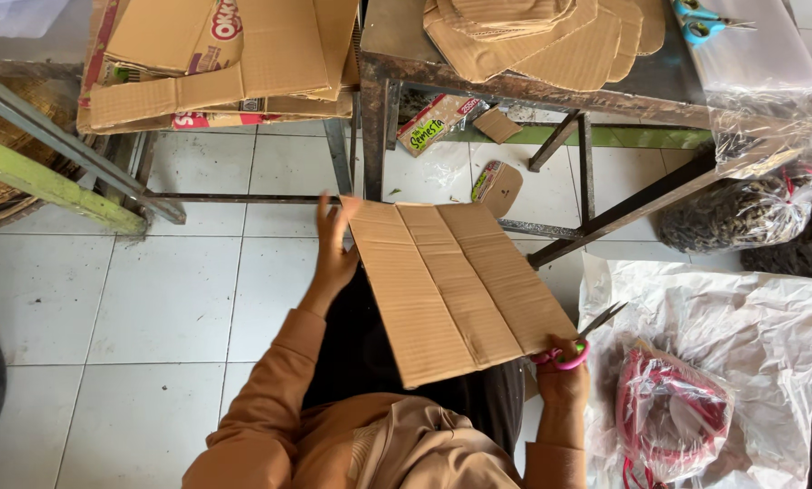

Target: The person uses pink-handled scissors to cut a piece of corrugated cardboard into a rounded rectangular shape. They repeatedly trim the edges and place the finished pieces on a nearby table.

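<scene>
— So, nearest the camera, what are the hands doing?

— The right hand (564, 376), at about five o'clock, is closed around pink-handled scissors (576, 344), with the blades pointing toward two o'clock at the lower right corner of the cardboard sheet (456, 285). The left hand (334, 249), at about ten o'clock from the sheet's middle, grips the sheet's upper left edge with the fingers upright.

— And the sheet itself?

— Flat, creased into panels, held over the lap between both hands. At four o'clock lies crinkled clear plastic (732, 335) with a bundle of red cord (668, 412) on it.

— Farther out?

— White floor tiles (171, 290), then a metal desk (406, 54) at twelve o'clock carrying cut cardboard pieces (533, 36) and blue-handled scissors (705, 23). At eleven o'clock, flattened boxes (234, 63) sit on a rack. Dark filled bags (741, 213) lie at two o'clock.
</scene>
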